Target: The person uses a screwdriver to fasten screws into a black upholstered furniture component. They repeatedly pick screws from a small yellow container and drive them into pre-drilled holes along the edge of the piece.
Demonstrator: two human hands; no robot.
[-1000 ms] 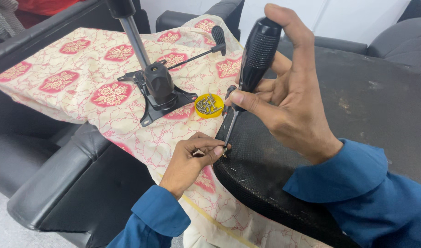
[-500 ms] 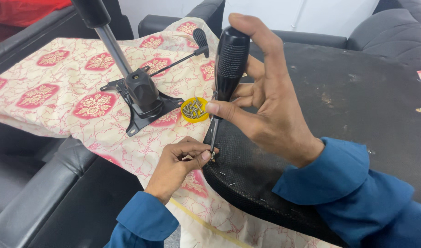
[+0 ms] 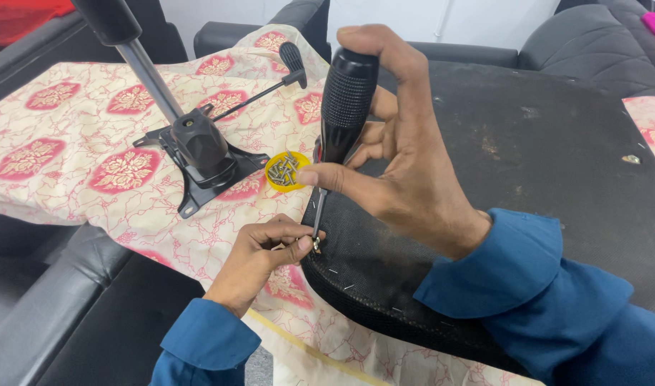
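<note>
One screwdriver (image 3: pixel 341 107) with a black ribbed handle stands nearly upright in the right hand (image 3: pixel 391 154), whose fingers are wrapped closed about the grip. Its tip meets the edge of one black seat pad (image 3: pixel 527 186), where the left hand (image 3: pixel 259 254) pinches a small screw (image 3: pixel 316 245) between thumb and fingertips (only a glint of it shows). Just beside the pad, one round yellow lid (image 3: pixel 286 171) holds a heap of screws, too many to count. One black chair mechanism (image 3: pixel 199 150) with a lever rests on the patterned cloth (image 3: pixel 70 157).
</note>
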